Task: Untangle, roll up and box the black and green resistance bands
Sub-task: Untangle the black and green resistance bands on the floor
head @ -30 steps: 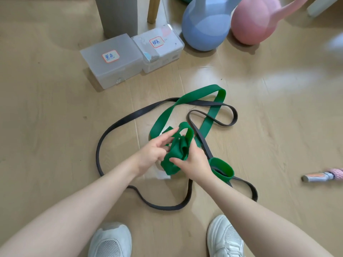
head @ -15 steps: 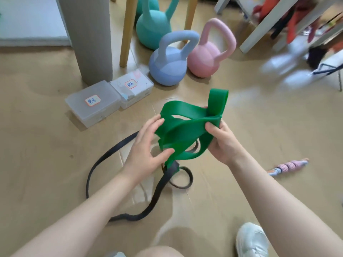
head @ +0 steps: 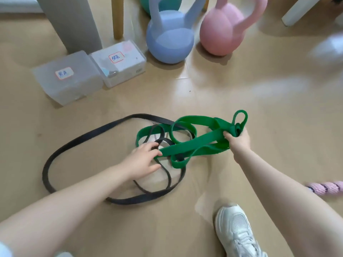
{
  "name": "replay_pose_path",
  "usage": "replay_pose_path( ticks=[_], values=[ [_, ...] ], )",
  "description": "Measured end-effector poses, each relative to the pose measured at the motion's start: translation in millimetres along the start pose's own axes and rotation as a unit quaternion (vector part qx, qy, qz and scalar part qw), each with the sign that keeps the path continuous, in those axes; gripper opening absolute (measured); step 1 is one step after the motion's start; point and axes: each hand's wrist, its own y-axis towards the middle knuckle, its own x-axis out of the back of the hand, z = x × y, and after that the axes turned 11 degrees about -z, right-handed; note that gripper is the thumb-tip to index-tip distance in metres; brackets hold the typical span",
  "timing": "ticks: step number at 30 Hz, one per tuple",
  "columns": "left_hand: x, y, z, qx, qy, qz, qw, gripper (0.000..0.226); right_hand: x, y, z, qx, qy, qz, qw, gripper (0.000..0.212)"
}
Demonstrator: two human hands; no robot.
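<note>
Both arms outstretched: left hand (head: 143,160) fingers curled, right hand (head: 238,140) in closed grip.

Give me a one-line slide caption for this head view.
Right hand grips the bunched green band while the left hand rests on its tangle with the black band on the floor.

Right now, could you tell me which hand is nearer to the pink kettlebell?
Right. The right hand, gripping the green band, sits below the pink kettlebell; the left hand is farther down-left, over the black band.
</note>
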Motion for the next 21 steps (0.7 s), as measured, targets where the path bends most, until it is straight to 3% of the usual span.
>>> replay_pose_path(
  ticks=[3,4,6,7,9,11,13,16,18,19,21],
  values=[
    [-8.9,16.3,-14.3,0.030,0.073,0.013,0.997,0.048,-2.7,28.2,-3.6,-0.071,-0.227,-0.016,0.971,0.084],
    [-10.5,19.1,-18.4,0.026,0.086,-0.007,0.996,0.046,-4.2,26.6,-0.2,-0.035,-0.283,-0.029,0.958,0.093],
    [-11.9,22.6,-27.0,-0.008,0.110,-0.068,0.992,0.040,-10.9,11.5,6.5,0.214,-0.313,-0.029,0.925,0.090],
    [-11.4,23.6,-29.8,-0.020,0.118,-0.087,0.989,0.040,-15.6,-2.2,13.6,0.363,-0.286,0.014,0.887,0.082],
    [-7.5,23.8,-34.5,0.002,0.134,-0.065,0.989,0.045,-31.4,-29.2,22.9,0.551,-0.259,0.170,0.775,0.065],
    [-3.4,21.9,-39.3,0.056,0.156,-0.016,0.986,0.049,-54.6,-56.0,22.1,0.608,-0.323,0.300,0.660,0.068],
    [-3.1,17.9,-46.8,0.099,0.143,-0.028,0.984,0.049,-74.4,-74.1,14.6,0.622,-0.379,0.342,0.594,0.065],
    [-13.1,6.7,-57.8,0.200,0.060,-0.105,0.972,0.046,-86.0,-73.9,6.3,0.666,-0.388,0.309,0.557,0.037],
    [-25.5,-0.8,-60.9,0.271,0.002,-0.160,0.949,0.048,-78.6,-64.4,8.6,0.673,-0.400,0.307,0.541,0.031],
    [-31.5,-3.8,-61.6,0.302,-0.015,-0.180,0.936,0.049,-72.1,-57.8,10.0,0.668,-0.400,0.308,0.547,0.029],
    [-42.1,-4.2,-61.3,0.364,-0.040,-0.204,0.908,0.055,-57.0,-38.9,13.3,0.634,-0.384,0.298,0.602,0.022]
  ],
)
